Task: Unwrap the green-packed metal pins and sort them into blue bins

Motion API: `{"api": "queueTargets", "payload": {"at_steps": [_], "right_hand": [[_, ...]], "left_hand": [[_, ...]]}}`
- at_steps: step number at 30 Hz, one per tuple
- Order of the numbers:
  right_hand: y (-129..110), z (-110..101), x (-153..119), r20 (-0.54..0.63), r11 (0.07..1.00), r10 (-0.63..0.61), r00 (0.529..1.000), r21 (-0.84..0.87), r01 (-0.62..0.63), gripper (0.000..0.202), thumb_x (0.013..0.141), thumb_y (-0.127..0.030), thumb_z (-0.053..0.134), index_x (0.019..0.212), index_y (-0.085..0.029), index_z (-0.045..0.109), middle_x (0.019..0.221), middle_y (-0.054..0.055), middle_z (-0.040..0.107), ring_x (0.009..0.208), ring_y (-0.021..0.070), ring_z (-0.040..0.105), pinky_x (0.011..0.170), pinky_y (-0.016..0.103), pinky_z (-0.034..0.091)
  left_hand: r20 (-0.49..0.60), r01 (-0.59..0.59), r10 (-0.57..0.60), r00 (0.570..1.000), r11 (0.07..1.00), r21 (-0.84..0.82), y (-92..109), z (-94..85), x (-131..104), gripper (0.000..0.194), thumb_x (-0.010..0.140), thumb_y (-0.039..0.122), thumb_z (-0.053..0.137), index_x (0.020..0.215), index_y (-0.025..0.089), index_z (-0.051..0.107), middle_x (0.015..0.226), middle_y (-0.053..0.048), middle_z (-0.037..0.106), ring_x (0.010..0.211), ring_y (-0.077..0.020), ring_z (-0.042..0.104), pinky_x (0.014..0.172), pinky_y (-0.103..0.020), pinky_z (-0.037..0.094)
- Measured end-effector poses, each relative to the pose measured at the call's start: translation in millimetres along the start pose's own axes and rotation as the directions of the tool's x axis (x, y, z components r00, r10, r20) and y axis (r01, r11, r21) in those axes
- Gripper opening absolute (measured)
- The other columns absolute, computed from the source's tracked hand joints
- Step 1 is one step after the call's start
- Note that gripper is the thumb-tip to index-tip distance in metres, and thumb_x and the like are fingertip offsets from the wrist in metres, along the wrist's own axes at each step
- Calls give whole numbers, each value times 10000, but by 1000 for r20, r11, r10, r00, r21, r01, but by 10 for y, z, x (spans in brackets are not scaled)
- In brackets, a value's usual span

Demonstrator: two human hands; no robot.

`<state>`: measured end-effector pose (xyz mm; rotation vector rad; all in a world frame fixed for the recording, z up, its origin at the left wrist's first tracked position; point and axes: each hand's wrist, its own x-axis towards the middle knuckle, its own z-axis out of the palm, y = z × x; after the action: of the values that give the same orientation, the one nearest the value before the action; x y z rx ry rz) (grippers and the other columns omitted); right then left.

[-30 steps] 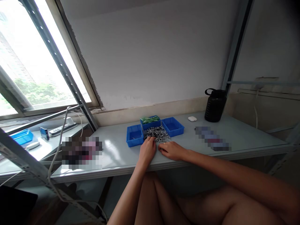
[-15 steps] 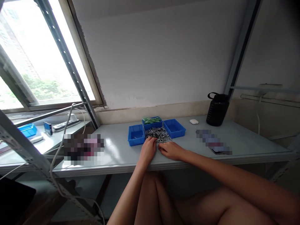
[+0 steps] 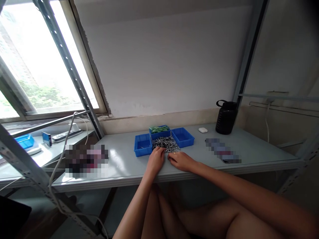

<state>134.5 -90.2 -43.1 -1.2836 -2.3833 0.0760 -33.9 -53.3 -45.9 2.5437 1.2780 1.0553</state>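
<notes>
A pile of thin metal pieces, silver and dark, (image 3: 166,143) lies on the grey table between blue trays. My left hand (image 3: 156,160) is at the pile's near left edge, fingers drawn together; what they hold, if anything, is too small to make out. Just right of it, my right hand (image 3: 181,160) rests by the near edge of the pile with its fingers curled, their contents hidden. The left blue tray (image 3: 143,150) has a few thin pieces in it. Green items (image 3: 159,129) fill the back tray (image 3: 160,135). The right blue tray (image 3: 182,142) shows a bare bottom.
A black bottle (image 3: 226,118) stands at the back right, with a white case (image 3: 202,130) to its left. Blurred-out items lie on the table at left (image 3: 86,160) and right (image 3: 223,151). A white cable (image 3: 56,169) hangs by the left metal post.
The whole view has shifted slightly, so the table and objects sit a little further left. Both hands stay at the near edge of the pile with nearly the same pose.
</notes>
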Motion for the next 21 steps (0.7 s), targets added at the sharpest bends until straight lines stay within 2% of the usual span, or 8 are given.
{"api": "queueTargets", "payload": {"at_steps": [4,7,13,21], "right_hand": [[39,-11,16,-35,978,112,993,182,-104,207,859,-209,420,1038,-187,522,723,6,615,699,164,575,614,248,345],[64,-10,15,-49,951,143,989,284,-123,241,865,-238,427,1093,-193,490,655,-25,569,641,153,557,581,241,346],[65,-6,6,-55,936,147,988,331,-121,262,867,-250,436,1120,-201,480,636,-36,548,623,153,548,571,244,339],[60,1,37,-70,914,235,970,355,-196,252,877,-292,420,1085,-188,517,608,-33,537,601,157,539,555,243,341]], "left_hand": [[-1,-3,3,1000,1000,-21,3,-6,-3,287,886,155,372,1029,177,620,970,-73,591,945,-193,562,830,-297,449],[16,-7,8,1000,999,-44,8,-13,-2,292,887,160,369,1029,183,624,954,-69,589,930,-188,561,815,-290,451],[50,-49,54,997,994,-95,18,-19,-3,283,881,154,382,1011,181,631,946,-67,589,904,-177,556,809,-283,447],[57,-60,69,996,988,-145,-1,-11,-10,295,880,155,386,1027,191,640,945,-64,596,900,-172,564,817,-277,448]]}}
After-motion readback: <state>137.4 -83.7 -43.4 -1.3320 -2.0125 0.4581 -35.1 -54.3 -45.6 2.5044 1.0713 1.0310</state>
